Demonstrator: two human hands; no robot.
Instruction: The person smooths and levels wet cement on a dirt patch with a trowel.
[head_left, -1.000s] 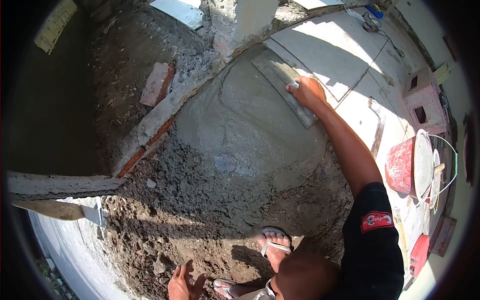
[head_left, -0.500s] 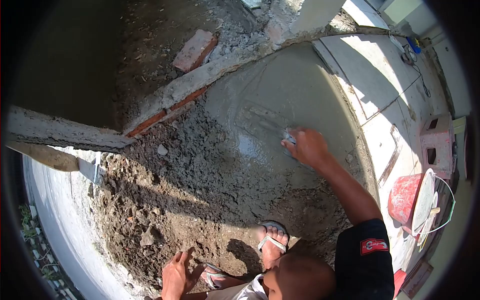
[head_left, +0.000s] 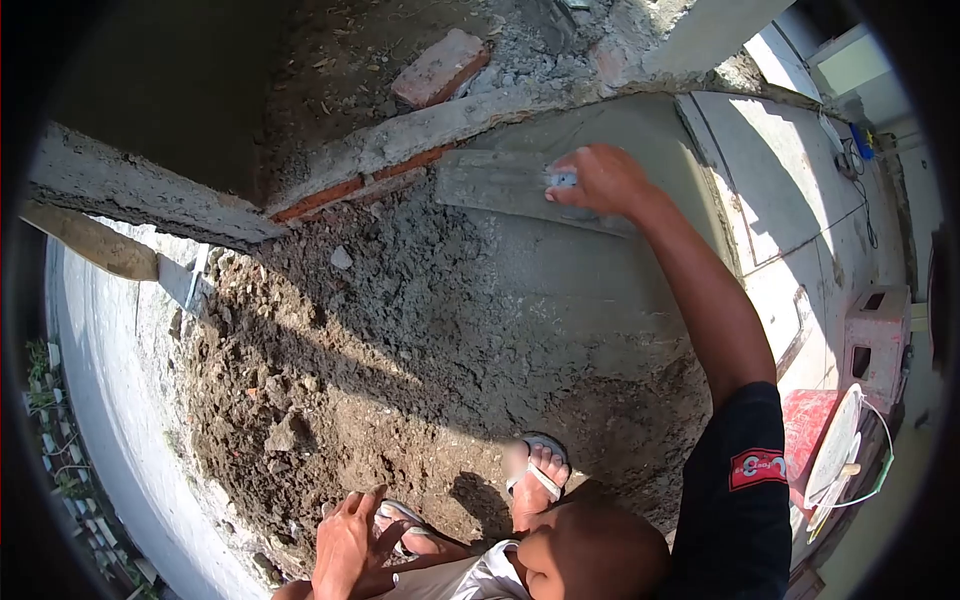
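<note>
My right hand [head_left: 598, 182] is wrapped round the handle of a long flat trowel [head_left: 490, 184]. The trowel's blade lies on the smooth wet cement [head_left: 600, 275], its left end close to the brick edging [head_left: 365, 185]. Rough, darker mortar [head_left: 420, 300] spreads to the left of the smoothed part. Down at the lower left, my left hand [head_left: 348, 535] holds nothing; its fingers are apart, beside my sandalled foot and above the soil.
A loose brick [head_left: 441, 68] lies beyond the edging. At the right are a red bucket [head_left: 808, 430], a pinkish hollow block [head_left: 878, 335] and pale slabs [head_left: 770, 180]. A wooden-looking blade [head_left: 95, 240] shows at the left. Rubble and soil [head_left: 260, 400] surround my feet.
My right hand has moved the trowel up towards the brick edging, and its blade now lies nearly level across the view. The view has shifted slightly. My left hand stays low.
</note>
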